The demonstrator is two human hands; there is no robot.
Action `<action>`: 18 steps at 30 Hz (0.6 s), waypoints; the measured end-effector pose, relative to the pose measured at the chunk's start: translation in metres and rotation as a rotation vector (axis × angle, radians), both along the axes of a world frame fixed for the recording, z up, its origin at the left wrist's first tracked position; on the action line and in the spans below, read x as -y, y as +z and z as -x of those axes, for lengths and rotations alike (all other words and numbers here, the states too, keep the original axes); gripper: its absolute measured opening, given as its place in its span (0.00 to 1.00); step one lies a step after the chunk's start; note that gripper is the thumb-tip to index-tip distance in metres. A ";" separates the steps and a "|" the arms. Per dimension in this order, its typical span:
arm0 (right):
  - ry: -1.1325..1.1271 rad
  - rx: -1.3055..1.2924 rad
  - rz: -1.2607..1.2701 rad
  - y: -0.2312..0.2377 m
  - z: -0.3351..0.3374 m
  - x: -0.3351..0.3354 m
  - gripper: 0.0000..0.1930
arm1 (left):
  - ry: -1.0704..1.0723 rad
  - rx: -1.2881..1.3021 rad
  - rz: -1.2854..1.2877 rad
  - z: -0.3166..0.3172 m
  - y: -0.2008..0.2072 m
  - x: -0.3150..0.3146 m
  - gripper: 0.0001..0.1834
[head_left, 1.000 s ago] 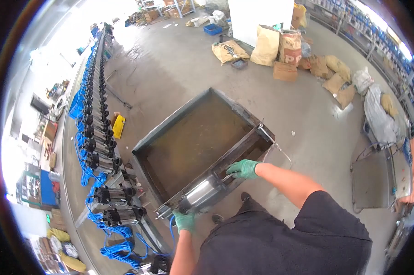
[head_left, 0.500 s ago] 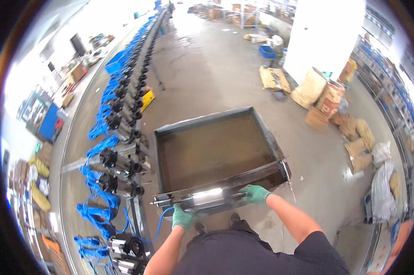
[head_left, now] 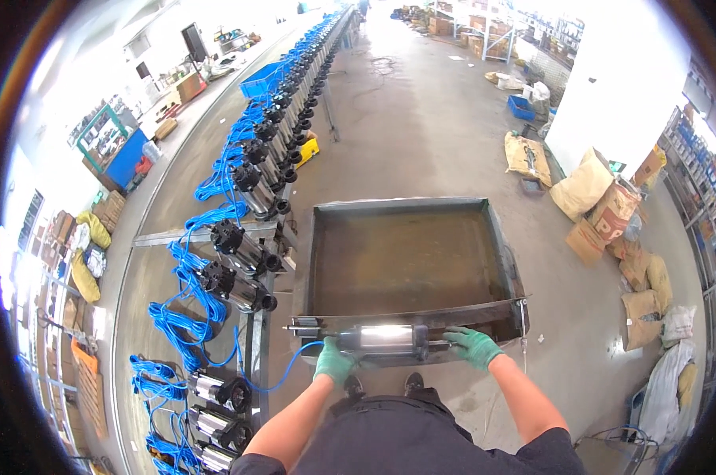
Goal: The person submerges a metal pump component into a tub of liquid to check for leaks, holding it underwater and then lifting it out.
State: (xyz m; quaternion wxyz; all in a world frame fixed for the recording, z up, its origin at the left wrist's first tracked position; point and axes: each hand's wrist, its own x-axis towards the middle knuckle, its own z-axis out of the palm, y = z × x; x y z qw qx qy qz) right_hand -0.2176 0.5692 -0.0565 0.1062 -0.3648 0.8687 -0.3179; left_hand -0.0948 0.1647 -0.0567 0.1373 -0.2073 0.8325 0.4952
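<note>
A cylindrical pump (head_left: 386,337) with a shiny metal body and black ends lies level across the near side of a water-filled metal tank (head_left: 401,310). My left hand (head_left: 336,361), in a green glove, grips the pump's left part from the near side; some of its fingers are hidden behind it. Beside that hand a blue cable (head_left: 283,386) runs off to the left. My right hand (head_left: 474,348), also gloved in green, has its fingers stretched out at the pump's right end. Whether they touch it I cannot tell.
Along my left a long bench (head_left: 164,239) carries a row of similar pumps (head_left: 235,286) with coiled blue cables (head_left: 188,317). A blue crate (head_left: 264,79) stands farther along it. Paper sacks (head_left: 584,186) and cartons sit by a white pillar (head_left: 623,87) at right.
The view has swung left, so tank and bench appear farther right. The right hand's fingers look straighter at the pump's end. The pump still lies across the tank's near side.
</note>
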 end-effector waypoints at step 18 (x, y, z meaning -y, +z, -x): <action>-0.125 -0.070 -0.176 0.012 -0.027 0.028 0.25 | 0.106 -0.081 -0.086 0.003 -0.004 0.002 0.33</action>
